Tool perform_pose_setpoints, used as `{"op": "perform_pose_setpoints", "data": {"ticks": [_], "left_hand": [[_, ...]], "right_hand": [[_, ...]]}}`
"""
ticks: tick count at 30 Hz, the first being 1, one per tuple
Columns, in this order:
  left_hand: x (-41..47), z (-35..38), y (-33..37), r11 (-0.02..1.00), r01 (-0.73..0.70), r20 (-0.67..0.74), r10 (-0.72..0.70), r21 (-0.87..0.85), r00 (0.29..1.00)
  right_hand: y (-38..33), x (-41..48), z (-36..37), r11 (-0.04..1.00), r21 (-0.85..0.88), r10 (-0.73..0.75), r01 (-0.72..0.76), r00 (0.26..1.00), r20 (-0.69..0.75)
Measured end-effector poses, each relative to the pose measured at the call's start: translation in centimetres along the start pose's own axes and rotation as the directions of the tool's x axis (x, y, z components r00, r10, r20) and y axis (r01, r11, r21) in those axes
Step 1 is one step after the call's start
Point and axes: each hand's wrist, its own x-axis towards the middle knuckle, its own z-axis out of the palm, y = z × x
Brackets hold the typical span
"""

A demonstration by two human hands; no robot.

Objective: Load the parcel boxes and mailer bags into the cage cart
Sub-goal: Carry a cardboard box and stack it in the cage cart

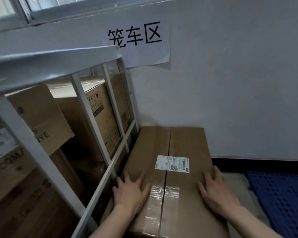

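Together on box — left hand, right hand

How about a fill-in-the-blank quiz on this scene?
The left hand and right hand rest flat on the ____ of the parcel box. The parcel box sits ____ the cage cart, beside its bars. The plastic pallet on the floor is coloured ____.
Missing words: top; outside; blue.

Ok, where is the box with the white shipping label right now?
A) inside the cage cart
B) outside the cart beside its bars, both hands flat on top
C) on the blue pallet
B: the box sits outside the cage cart bars, left hand and right hand flat on it.
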Motion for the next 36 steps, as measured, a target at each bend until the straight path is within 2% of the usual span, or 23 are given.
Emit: {"op": "perform_pose_setpoints", "data": {"ticks": [12,16,20,22,27,33,36], "left_hand": [[-0.9,-0.4,2.1,0.998,-0.017,-0.029,0.019,0.057,0.999],[0.0,-1.2,2.6,0.995,-0.100,0.032,0.099,0.029,0.995],[2.7,-1.3,2.1,0.990,-0.138,0.094,0.140,-0.021,0.986],[3.5,-0.8,2.2,0.990,-0.136,0.086,0.138,-0.026,0.987],[4.5,-0.3,1.8,0.985,-0.164,0.059,0.167,-0.052,0.984],[5.7,-0.3,1.6,0.988,-0.084,0.055,0.092,-0.127,0.994],[6.2,-0.5,1.4,0.990,-0.077,0.076,0.086,-0.120,0.993]], "right_hand": [[1.9,1.6,-0.6,0.992,0.121,0.024,-0.034,0.996,0.091],[3.2,1.1,-2.0,0.990,0.130,0.041,-0.048,0.998,0.057],[3.1,1.5,-2.0,0.983,0.165,0.065,-0.080,0.993,0.096],[2.9,1.9,-1.8,0.984,0.141,0.094,-0.108,0.990,0.105],[2.2,2.8,-1.6,0.992,0.068,0.108,-0.109,0.994,0.019],[1.6,4.6,-1.2,0.993,0.048,0.108,-0.107,0.994,-0.013],[1.4,5.7,-1.0,0.988,0.105,0.115,-0.114,0.993,0.002]]}}
